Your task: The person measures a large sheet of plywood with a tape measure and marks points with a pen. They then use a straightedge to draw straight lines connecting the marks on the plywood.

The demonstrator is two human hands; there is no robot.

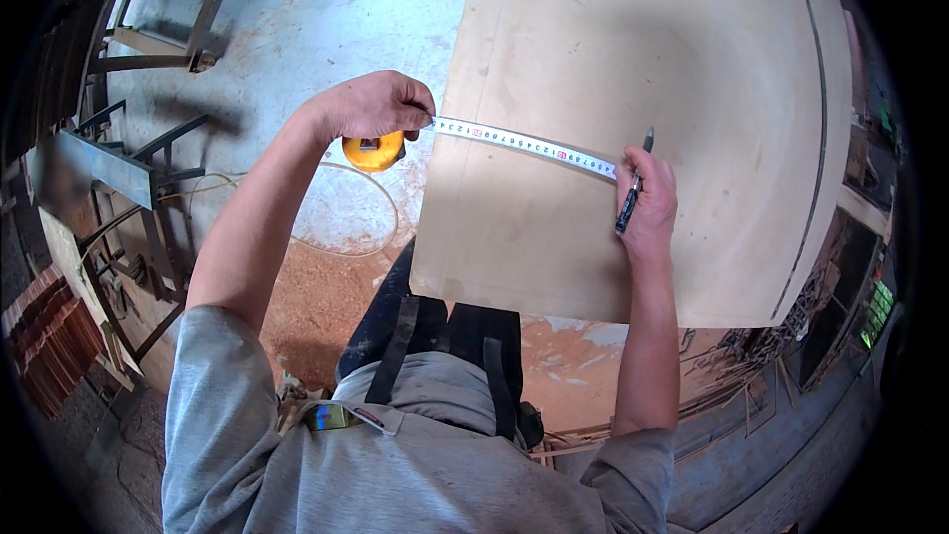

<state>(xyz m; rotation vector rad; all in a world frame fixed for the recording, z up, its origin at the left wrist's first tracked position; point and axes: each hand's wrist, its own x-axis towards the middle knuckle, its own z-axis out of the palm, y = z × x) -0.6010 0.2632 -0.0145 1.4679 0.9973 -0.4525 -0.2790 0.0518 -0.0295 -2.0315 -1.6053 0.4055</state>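
A large tan wooden sheet (633,69) lies in front of me, reaching from the middle to the right. Across its near part runs the white blade of a tape measure (374,151), whose yellow case hangs just off the sheet's left edge. My left hand (381,107) is closed on the tape by the case, at that edge. On the sheet, my right hand (648,200) grips a dark pen (627,210), tip pointing away from me, and its fingers meet the blade's other end. A faint line runs lengthwise near the sheet's left side; a dark stripe follows its right side.
At the far left stands a wooden frame (203,10). Nearer on the left is a metal stand (119,168) with a blue-grey top. A thin hose (395,208) loops over the floor, where sawdust (326,287) lies. Scrap wood strips (761,366) are heaped at the right.
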